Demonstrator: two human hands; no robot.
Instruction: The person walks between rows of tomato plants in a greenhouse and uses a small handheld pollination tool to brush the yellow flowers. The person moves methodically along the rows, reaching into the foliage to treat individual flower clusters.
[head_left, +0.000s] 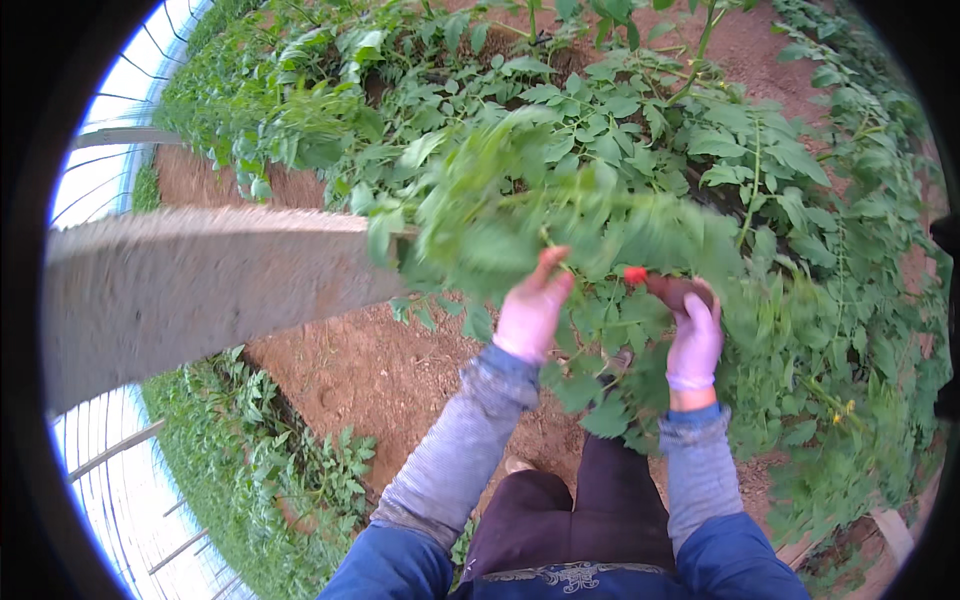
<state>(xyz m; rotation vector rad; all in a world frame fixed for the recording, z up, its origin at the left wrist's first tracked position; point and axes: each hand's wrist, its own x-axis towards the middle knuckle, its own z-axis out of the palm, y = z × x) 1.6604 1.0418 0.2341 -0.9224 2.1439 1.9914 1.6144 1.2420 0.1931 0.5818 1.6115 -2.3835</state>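
My left hand (534, 309), in a pale, thin glove with stained fingertips, pinches a green stem (551, 240) of a leafy tomato plant. In my right hand (694, 341), gloved the same way, is a small dark brown object with a bright red tip (635, 276); blur hides what kind it is. The red end points left, towards my other hand, with a gap between them. Blurred tomato leaves (495, 217) arch just beyond both hands, and more foliage (611, 390) hangs between my forearms.
A thick concrete post or beam (217, 292) juts in from the left and ends near the leaves. Bare reddish soil (360, 375) runs beneath it. Dense plant rows (750, 150) fill the far side and right. Ribbed translucent greenhouse walling (105, 480) curves along the left.
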